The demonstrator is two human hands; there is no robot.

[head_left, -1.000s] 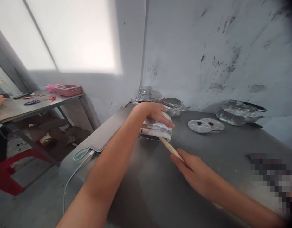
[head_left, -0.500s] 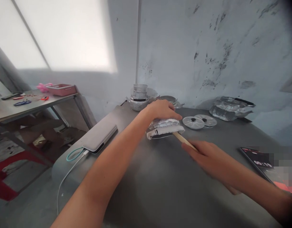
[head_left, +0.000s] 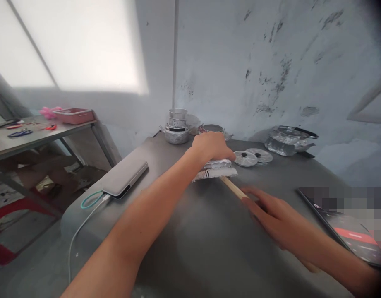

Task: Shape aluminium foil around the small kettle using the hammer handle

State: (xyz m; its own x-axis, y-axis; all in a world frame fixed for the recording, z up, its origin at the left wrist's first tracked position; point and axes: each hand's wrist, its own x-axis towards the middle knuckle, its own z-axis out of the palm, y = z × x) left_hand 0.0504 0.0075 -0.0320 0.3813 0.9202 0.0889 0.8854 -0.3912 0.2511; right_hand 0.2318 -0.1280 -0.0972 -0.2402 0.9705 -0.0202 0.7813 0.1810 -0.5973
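My left hand (head_left: 211, 145) reaches forward over a white padded bundle (head_left: 219, 173), fingers curled down on its top. The bundle has a crumpled, silvery-white upper layer and a thicker white strip with dark marks along its lower edge. From beneath it a light wooden stick (head_left: 231, 188) slants toward me. My right hand (head_left: 269, 211) is closed round this stick, and its far end shows below my wrist. How stick and bundle are joined is hidden. Two round metal lids (head_left: 245, 159) with black knobs lie just beyond my left fingertips.
At the back stand a metal pot with stacked strainers (head_left: 177, 128) and a foil-like kettle (head_left: 288, 141). A power bank (head_left: 125, 178) with cables lies left, a phone (head_left: 342, 231) right. A side table holds a pink basket (head_left: 75, 116); a red stool (head_left: 10, 219) stands below.
The white bundle has tilted, so its dark underside no longer shows. My right hand has moved slightly down along with the stick. The whole view has shifted a little.
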